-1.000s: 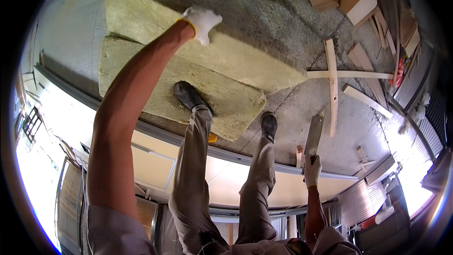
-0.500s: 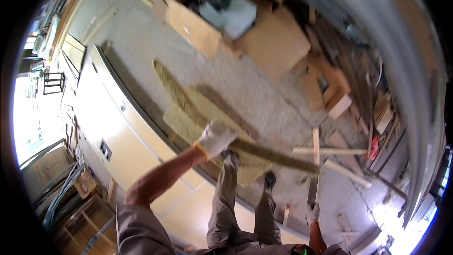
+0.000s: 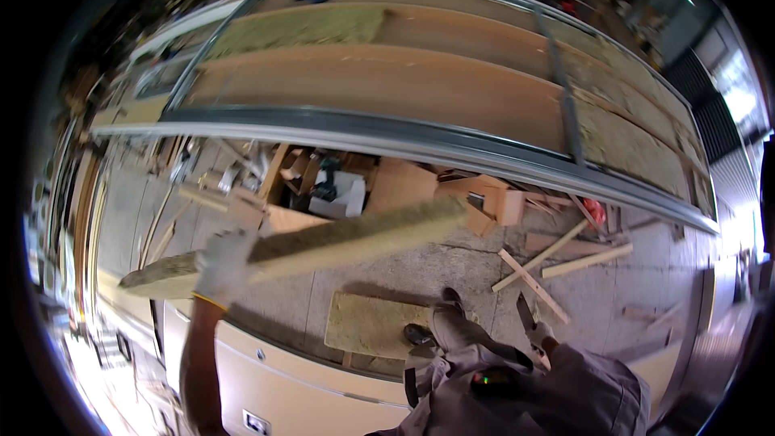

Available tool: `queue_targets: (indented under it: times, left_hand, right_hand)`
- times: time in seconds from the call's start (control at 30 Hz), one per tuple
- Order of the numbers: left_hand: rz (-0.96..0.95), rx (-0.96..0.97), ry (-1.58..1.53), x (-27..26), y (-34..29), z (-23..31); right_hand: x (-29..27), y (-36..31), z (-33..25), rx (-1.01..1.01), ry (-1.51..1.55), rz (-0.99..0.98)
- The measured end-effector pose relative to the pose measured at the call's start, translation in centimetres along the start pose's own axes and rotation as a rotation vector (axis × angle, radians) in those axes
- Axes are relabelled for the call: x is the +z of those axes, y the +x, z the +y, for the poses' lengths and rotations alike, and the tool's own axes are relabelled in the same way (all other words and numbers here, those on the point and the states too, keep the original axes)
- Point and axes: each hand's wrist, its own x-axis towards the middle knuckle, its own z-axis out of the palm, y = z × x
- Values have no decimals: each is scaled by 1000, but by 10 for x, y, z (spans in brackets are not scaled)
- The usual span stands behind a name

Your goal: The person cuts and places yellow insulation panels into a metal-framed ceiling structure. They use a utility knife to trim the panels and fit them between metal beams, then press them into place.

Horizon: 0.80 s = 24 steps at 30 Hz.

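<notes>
The insulation slab (image 3: 307, 246) had been lifted off the floor (image 3: 452, 266), clamped in the gloved left hand (image 3: 222, 262); the right hand (image 3: 539, 335) stayed closed on a knife (image 3: 525, 312).

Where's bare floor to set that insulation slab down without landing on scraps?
Bare concrete floor lies between the smaller insulation piece by the feet and the crossed wood strips, below the slab held in the left hand. Another bare strip runs at far left. Along the metal frame rail, cardboard boxes and offcuts crowd the floor.
</notes>
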Motion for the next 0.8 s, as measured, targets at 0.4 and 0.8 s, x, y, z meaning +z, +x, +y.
queue_targets:
  times: [0.4, 0.8]
  left_hand:
    - [849, 195, 257, -170, 225, -96]
    - [509, 116, 112, -15, 405, -144]
  right_hand:
    - [38, 41, -64, 98, 348, -167]
    - [13, 94, -183, 150, 569, -90]
